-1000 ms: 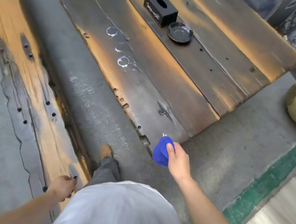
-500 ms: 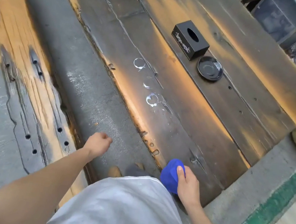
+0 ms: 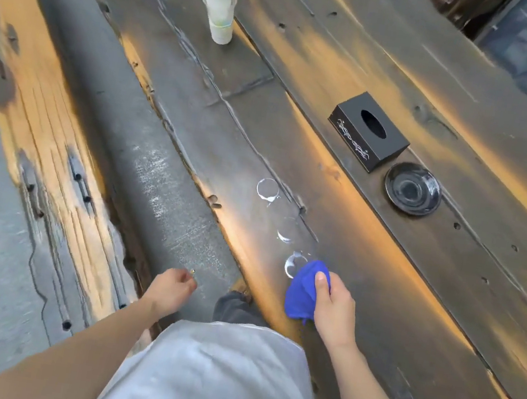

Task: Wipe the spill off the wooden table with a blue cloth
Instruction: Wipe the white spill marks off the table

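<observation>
The right hand (image 3: 335,305) grips a bunched blue cloth (image 3: 302,291) on the wooden table (image 3: 413,292), its tip touching the nearest white spill ring (image 3: 293,264). Two more rings run toward eleven o'clock. At two o'clock sit a black tissue box (image 3: 367,136) and black dish (image 3: 412,188). The left hand (image 3: 171,290) hangs loosely curled, empty.

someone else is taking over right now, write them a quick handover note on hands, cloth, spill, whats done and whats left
Right hand: gripping the bunched blue cloth, at the edge of the nearest white ring on the wooden table.
Left hand: loosely curled, empty, off the table's near edge.
Spill: three white ring marks in a row; the middle ring and the far ring lie beyond the cloth.
Done: cloth is in hand and at the first ring; all three rings show white, so no wiping shows.
Left: wipe all three rings, nearest first.
</observation>
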The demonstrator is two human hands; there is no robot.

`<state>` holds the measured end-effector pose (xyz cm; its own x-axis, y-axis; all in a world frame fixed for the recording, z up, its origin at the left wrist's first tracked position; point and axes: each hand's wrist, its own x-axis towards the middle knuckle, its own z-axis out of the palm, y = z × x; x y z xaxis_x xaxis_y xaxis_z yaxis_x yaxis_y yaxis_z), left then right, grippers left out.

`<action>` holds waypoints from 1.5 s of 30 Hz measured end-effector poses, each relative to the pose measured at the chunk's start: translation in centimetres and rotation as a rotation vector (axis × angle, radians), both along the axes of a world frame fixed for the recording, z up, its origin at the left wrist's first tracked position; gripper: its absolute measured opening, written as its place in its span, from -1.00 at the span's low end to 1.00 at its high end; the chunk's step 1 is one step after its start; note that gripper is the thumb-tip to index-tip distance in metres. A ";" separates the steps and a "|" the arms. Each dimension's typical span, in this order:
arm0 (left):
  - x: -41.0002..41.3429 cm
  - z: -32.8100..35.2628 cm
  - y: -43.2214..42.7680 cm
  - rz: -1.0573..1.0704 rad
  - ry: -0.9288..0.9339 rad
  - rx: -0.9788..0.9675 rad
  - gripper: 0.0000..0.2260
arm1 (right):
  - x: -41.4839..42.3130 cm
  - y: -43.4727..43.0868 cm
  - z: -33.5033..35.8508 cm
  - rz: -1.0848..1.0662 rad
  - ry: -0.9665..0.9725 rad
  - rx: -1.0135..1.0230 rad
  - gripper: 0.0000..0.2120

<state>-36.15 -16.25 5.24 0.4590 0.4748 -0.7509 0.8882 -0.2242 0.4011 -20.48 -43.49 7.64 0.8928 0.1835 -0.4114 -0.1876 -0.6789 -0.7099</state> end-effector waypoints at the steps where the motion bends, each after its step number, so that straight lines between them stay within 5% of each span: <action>1: 0.0 -0.3 1.6 0.004 0.035 0.007 -0.77 | 1.4 1.7 0.2 -0.008 -0.001 0.014 -0.65; 6: 3.2 -0.4 8.0 -0.035 0.108 0.056 -0.80 | 8.9 9.5 0.8 -0.014 -0.071 0.012 -0.67; 15: 18.2 0.8 14.3 -0.405 -0.049 0.195 -0.82 | 20.2 19.9 -0.2 0.230 -0.367 -0.379 -0.72; 22: 27.4 -3.8 17.5 -0.897 -0.347 0.410 -0.55 | 17.0 23.4 -6.2 0.392 -0.105 -0.435 -0.59; 28: 30.7 -8.5 19.0 -1.190 -0.398 0.488 -0.39 | 16.5 25.1 -8.1 0.226 -0.259 -0.583 -0.54; 35: 30.3 -9.9 19.3 -1.200 -0.463 0.558 -0.39 | 17.6 26.2 -10.9 0.240 -0.274 -0.709 -0.36; 45: 30.1 -10.0 19.1 -1.185 -0.485 0.611 -0.41 | 13.6 27.1 -11.5 0.004 -0.303 -0.763 -0.39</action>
